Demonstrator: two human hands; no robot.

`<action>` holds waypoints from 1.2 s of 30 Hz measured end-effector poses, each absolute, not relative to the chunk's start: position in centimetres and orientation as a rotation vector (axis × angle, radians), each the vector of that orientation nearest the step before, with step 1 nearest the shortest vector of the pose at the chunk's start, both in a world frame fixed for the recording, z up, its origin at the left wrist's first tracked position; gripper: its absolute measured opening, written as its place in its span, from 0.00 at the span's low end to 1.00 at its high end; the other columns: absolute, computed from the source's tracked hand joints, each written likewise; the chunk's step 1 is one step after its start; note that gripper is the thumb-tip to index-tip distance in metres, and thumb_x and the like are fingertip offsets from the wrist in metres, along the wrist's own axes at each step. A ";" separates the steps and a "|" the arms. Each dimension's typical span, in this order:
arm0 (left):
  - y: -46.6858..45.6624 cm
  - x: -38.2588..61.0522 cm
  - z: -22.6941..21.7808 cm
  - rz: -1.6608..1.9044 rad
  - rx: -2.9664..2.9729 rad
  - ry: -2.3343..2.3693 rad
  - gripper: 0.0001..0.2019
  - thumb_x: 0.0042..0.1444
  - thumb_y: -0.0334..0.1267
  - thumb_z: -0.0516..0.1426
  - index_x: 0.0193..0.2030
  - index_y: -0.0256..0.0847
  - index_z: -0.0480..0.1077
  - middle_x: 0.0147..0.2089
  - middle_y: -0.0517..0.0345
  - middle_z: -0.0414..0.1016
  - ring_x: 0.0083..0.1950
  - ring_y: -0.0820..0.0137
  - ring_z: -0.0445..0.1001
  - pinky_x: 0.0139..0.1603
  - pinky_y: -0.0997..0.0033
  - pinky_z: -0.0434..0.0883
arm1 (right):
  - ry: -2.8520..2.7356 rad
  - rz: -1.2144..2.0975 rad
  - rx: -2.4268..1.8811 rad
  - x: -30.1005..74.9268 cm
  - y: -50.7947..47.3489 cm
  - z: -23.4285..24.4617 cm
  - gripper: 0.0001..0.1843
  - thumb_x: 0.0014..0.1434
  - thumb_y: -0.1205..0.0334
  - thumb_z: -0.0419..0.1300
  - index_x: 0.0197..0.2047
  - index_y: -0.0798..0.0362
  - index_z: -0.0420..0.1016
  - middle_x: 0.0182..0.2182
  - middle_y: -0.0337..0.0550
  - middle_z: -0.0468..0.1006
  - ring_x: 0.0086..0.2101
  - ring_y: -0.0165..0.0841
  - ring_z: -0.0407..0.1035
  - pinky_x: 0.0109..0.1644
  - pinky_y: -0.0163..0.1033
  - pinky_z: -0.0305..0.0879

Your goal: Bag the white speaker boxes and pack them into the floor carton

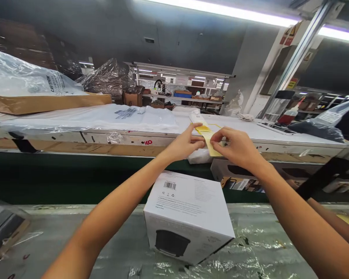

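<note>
Head camera view: beyond the far edge of the white printed carton [189, 205], a yellow paper strip [214, 150] overhangs the front edge of the white shelf [267, 135]. The person's right hand [237, 147], farther off and right of the carton, pinches the strip's near part between thumb and fingertips. The left hand [184, 146], above the carton's far left corner, has fingers against the strip's other side; whether they truly grip it cannot be told.

The strip looks thin and nearly weightless, soft enough to bend or crease, and probably easy to tear. A light pinch close to an edge would suit it best, with the other hand supporting its far part to keep it flat.
</note>
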State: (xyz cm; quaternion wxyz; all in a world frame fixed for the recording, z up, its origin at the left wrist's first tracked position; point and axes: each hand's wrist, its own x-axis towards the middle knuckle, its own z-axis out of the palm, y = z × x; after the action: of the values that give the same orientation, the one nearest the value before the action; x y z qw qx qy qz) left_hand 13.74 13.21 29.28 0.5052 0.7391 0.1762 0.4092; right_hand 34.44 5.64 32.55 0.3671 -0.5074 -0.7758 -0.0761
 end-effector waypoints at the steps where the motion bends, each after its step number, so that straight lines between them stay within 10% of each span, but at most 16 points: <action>1: 12.6 11.9 29.4 0.993 1.764 0.402 0.29 0.67 0.35 0.63 0.72 0.43 0.62 0.52 0.46 0.87 0.53 0.61 0.85 0.61 0.57 0.75 | -1.971 -0.057 -1.316 34.0 4.7 32.6 0.07 0.62 0.56 0.64 0.35 0.49 0.80 0.34 0.44 0.82 0.35 0.38 0.74 0.42 0.43 0.66; 4: 10.4 5.0 27.4 1.040 1.802 0.313 0.27 0.68 0.57 0.64 0.68 0.47 0.71 0.67 0.42 0.79 0.71 0.51 0.76 0.73 0.48 0.69 | -1.960 0.413 -1.352 32.3 2.0 32.5 0.13 0.63 0.47 0.66 0.38 0.49 0.81 0.32 0.41 0.82 0.33 0.36 0.72 0.37 0.41 0.65; 7: 8.3 -0.4 22.5 0.938 1.858 0.261 0.52 0.46 0.71 0.72 0.75 0.57 0.66 0.82 0.49 0.60 0.83 0.44 0.57 0.81 0.45 0.59 | -2.072 0.752 -1.362 30.0 0.5 32.1 0.15 0.65 0.46 0.64 0.40 0.50 0.80 0.33 0.40 0.80 0.33 0.35 0.71 0.36 0.40 0.64; 14: 3.1 0.1 14.6 1.058 1.874 0.563 0.60 0.41 0.64 0.77 0.79 0.57 0.59 0.81 0.44 0.56 0.79 0.35 0.60 0.80 0.35 0.59 | -2.478 0.773 -1.441 25.3 -0.4 31.2 0.09 0.70 0.59 0.59 0.40 0.53 0.78 0.36 0.41 0.81 0.34 0.33 0.70 0.38 0.39 0.62; 36: 1.5 0.5 13.9 1.109 1.877 0.600 0.55 0.42 0.63 0.77 0.75 0.60 0.61 0.82 0.46 0.48 0.81 0.36 0.53 0.82 0.34 0.52 | -2.576 0.609 -1.479 24.3 -1.5 31.1 0.08 0.71 0.59 0.59 0.41 0.50 0.77 0.40 0.43 0.84 0.38 0.37 0.74 0.42 0.40 0.63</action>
State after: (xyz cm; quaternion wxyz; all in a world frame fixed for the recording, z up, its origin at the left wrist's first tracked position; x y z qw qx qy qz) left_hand 0.48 1.45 13.87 0.4263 0.7509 0.2400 0.4437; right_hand 24.30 -1.53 31.09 0.0549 -0.4870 -0.8483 0.2005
